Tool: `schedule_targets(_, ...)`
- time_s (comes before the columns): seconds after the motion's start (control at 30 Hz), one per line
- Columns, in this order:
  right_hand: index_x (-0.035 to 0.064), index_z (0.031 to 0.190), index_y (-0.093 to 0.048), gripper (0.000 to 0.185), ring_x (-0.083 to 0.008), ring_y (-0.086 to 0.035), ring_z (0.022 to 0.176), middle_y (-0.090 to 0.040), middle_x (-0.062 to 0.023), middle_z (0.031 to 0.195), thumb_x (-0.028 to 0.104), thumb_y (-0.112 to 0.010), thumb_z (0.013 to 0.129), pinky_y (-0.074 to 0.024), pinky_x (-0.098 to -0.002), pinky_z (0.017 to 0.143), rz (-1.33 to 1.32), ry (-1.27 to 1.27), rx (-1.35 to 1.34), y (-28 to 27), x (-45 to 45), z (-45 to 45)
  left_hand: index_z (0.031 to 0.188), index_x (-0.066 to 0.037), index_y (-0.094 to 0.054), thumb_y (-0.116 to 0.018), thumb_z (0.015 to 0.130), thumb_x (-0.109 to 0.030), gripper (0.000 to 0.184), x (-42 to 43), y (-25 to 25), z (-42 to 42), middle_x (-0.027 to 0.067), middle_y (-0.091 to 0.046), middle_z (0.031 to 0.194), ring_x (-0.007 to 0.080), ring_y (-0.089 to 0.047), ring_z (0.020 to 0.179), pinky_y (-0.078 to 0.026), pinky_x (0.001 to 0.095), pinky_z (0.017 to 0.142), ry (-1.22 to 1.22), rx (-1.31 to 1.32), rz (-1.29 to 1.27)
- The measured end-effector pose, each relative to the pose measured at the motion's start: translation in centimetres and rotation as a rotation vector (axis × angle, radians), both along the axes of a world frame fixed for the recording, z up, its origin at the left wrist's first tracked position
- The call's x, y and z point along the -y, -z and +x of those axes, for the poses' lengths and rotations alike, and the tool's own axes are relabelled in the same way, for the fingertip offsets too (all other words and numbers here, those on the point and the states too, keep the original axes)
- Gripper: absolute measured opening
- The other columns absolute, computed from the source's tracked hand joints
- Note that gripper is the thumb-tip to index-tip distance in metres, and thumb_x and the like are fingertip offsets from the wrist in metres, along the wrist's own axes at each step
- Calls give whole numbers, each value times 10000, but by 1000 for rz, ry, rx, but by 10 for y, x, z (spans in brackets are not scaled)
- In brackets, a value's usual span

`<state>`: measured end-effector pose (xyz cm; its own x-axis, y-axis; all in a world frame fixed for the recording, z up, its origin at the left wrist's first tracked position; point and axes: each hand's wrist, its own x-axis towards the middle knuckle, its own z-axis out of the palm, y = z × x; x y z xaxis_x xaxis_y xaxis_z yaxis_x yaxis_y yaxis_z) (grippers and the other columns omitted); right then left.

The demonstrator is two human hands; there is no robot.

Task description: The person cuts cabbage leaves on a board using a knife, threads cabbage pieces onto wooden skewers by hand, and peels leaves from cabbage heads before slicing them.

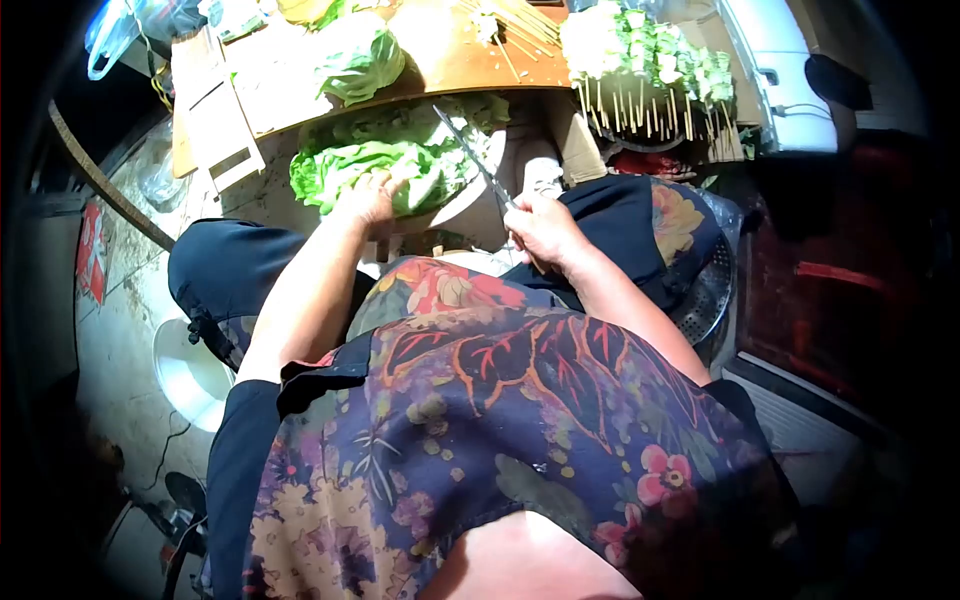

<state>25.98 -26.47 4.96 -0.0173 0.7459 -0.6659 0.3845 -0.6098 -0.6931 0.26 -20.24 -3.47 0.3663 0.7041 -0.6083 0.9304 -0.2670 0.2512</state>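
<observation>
Green leafy lettuce point(345, 170) lies on a round board point(470, 205) in front of my lap, with cut pieces beside it. My left hand point(372, 200) rests on the near edge of the leaves, fingers curled over them. In my right hand point(540, 228) is the handle of a long, narrow knife point(472, 155). Its blade points up and to the left, over the right part of the board and the cut leaves. What lies under the fingers of my left hand is hidden.
Beyond the board, an orange table point(440, 60) holds a lettuce head point(362, 62), loose wooden skewers point(515, 30) and many skewered greens point(650, 60). A wooden frame point(215, 110) leans at the left. A white bucket point(190, 375) stands left of my legs, a metal colander point(708, 300) right.
</observation>
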Motion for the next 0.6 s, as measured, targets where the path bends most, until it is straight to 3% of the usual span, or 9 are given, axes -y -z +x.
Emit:
schedule_targets(0.07,7,823,-542,203,-118,-529,491,-558,-48,626,194,-576,751,-471,-279,438,-48,3,22,-14,9,7,1401,-264,-352,-594,718,-144,734,-12,6,-1,77,-310,1474,289,-274,1367,-245,517,1082,-76,-9,92)
schedule_targets(0.23,6,830,-525,168,-110,-546,524,-550,-39,653,156,-566,765,-469,-280,427,-22,91,-141,-26,24,9,1429,-237,-294,-668,723,-325,804,-11,-17,18,95,-237,1505,310,-294,1354,-312,528,1056,-53,-119,-21)
schedule_targets(0.3,10,839,-517,160,-106,-549,536,-546,-33,675,145,-576,776,-461,-269,422,-2,100,-220,-31,24,4,1382,-197,-384,-685,734,-441,755,-7,-17,22,120,-362,1434,305,-446,1254,-398,451,1003,15,-146,-24)
schedule_targets(0.37,14,853,-516,164,-99,-541,530,-548,-35,687,137,-597,781,-457,-253,424,50,78,-253,-43,21,-4,1310,-164,-476,-666,766,-424,633,3,-60,33,138,-485,1326,288,-543,1147,-463,400,922,51,-110,-17)
schedule_targets(0.4,14,883,-515,179,-87,-531,527,-547,-29,699,120,-625,790,-442,-242,420,65,64,-247,-46,20,-6,1262,-138,-521,-650,787,-383,550,10,-96,38,148,-595,1167,293,-612,1023,-498,396,845,79,-65,20)
schedule_targets(0.43,14,883,-515,179,-87,-531,527,-547,-29,699,120,-625,790,-442,-242,420,71,63,-257,-54,19,-7,1219,-115,-557,-665,787,-351,504,16,-122,43,147,-644,1061,324,-630,956,-504,408,817,58,25,58)
schedule_targets(0.5,30,926,-521,168,-76,-511,537,-534,-29,707,93,-621,806,-421,-227,446,285,-7,-296,-69,16,-5,1136,-86,-615,-687,802,-217,365,45,-214,42,144,-663,1022,302,-645,882,-510,373,777,60,725,-25)
schedule_targets(0.57,34,919,-527,150,-69,-499,491,-545,-28,722,85,-622,815,-405,-217,433,313,2,-347,-68,10,-2,1150,-105,-621,-680,784,-164,375,65,-283,43,128,-666,997,258,-656,862,-525,343,747,305,928,-124)
schedule_targets(0.6,30,922,-527,152,-73,-495,473,-538,-25,704,85,-620,816,-402,-217,422,300,-8,-343,-70,7,-1,1146,-106,-624,-652,791,-172,362,77,-279,52,111,-665,1002,228,-658,859,-527,342,747,451,1374,-29)
